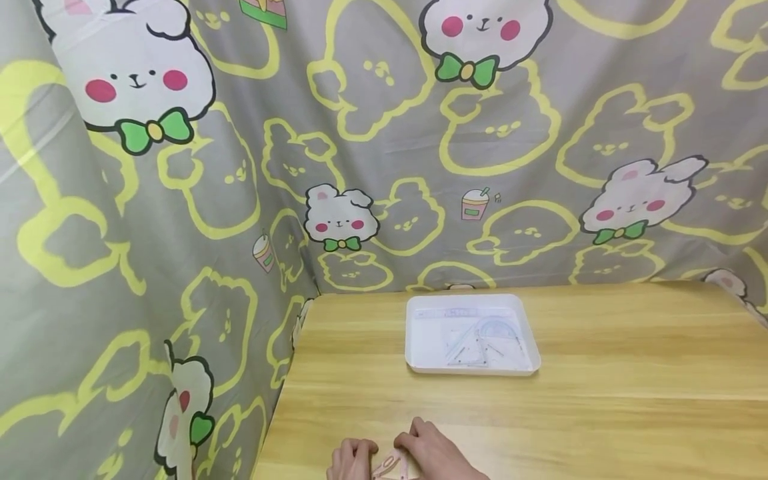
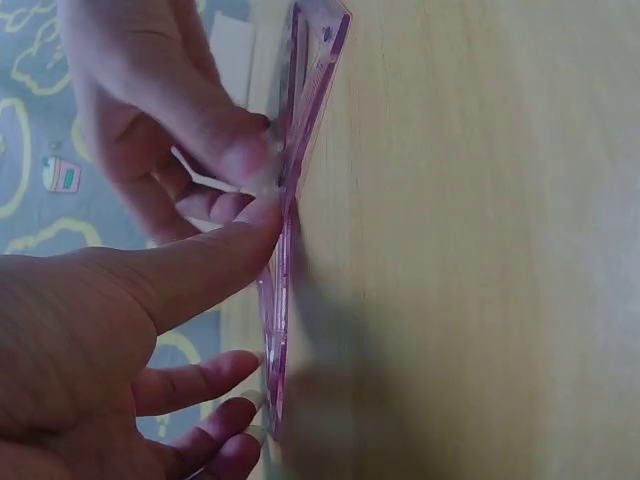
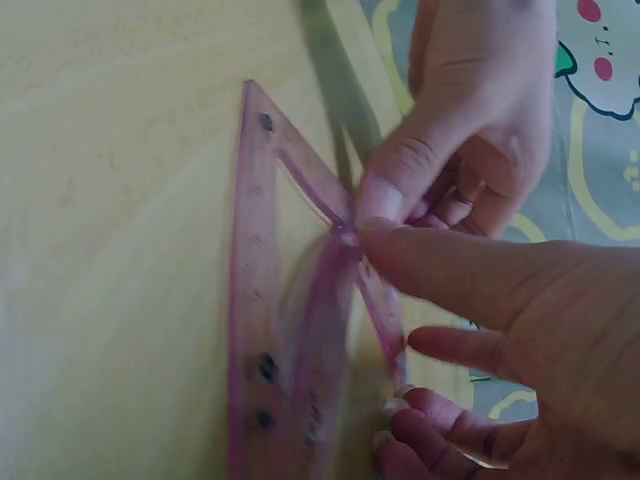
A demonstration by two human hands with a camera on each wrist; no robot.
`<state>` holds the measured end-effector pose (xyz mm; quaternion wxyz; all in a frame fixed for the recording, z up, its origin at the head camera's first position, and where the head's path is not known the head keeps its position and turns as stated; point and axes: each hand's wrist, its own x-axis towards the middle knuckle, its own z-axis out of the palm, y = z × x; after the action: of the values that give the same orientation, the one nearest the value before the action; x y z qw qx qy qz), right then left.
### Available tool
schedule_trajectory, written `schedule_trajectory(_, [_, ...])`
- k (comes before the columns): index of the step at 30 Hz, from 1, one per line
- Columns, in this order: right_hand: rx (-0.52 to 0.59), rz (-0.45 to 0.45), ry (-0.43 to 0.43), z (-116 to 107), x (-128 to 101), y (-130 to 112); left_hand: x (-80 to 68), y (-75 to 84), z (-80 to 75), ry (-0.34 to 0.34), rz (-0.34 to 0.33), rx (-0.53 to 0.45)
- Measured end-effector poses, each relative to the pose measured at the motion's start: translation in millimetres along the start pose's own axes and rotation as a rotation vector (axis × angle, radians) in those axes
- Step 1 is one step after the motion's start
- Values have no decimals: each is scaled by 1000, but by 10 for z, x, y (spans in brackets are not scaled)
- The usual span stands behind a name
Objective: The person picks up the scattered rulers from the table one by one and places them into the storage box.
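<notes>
Both hands hold a see-through pink set square [image 3: 252, 300] low over the wooden table, near the bottom of the head view. My left hand [image 1: 353, 459] pinches it by one side, thumb toward me; the left wrist view shows the thumb pressing on its edge and other fingers behind. From the other side my right hand [image 1: 435, 453] grips it, thumb tip close to the left thumb. In the right wrist view a blurred pink strip [image 3: 325, 350] overlaps the triangle, and I cannot tell if it is a second piece. Dark marks dot the set square's face.
Farther back on the wooden table [image 1: 600, 373] stands a shallow white tray [image 1: 427, 343]. It contains a clear ruler [image 1: 462, 312], a bluish protractor [image 1: 499, 327] and clear set squares [image 1: 468, 352]. A grey curtain [image 1: 396, 153] with rabbit prints borders the table at the left and back.
</notes>
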<state>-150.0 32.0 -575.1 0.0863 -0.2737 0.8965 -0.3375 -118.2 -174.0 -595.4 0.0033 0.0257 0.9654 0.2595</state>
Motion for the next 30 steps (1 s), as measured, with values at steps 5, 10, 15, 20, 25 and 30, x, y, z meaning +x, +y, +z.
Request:
schedule_trajectory(5, [22,-66,56,52,13,-1,11,-4,30,10,21,-15])
schedule_trajectory(10, [17,-118,82,61,36,16,27,6,20,-15,0,-63])
schedule_trajectory(15, [38,-131,86,70,41,37,13,36,1,-15,33,-59])
schedule_trajectory(20, [84,-112,77,50,37,40,34,54,39,-9,63,-27])
schedule_trajectory(25, [106,-120,68,35,39,76,75,-3,67,-31,75,-127])
schedule_trajectory(30, [310,-132,-16,-23,47,158,119,-31,-24,-208,67,-466])
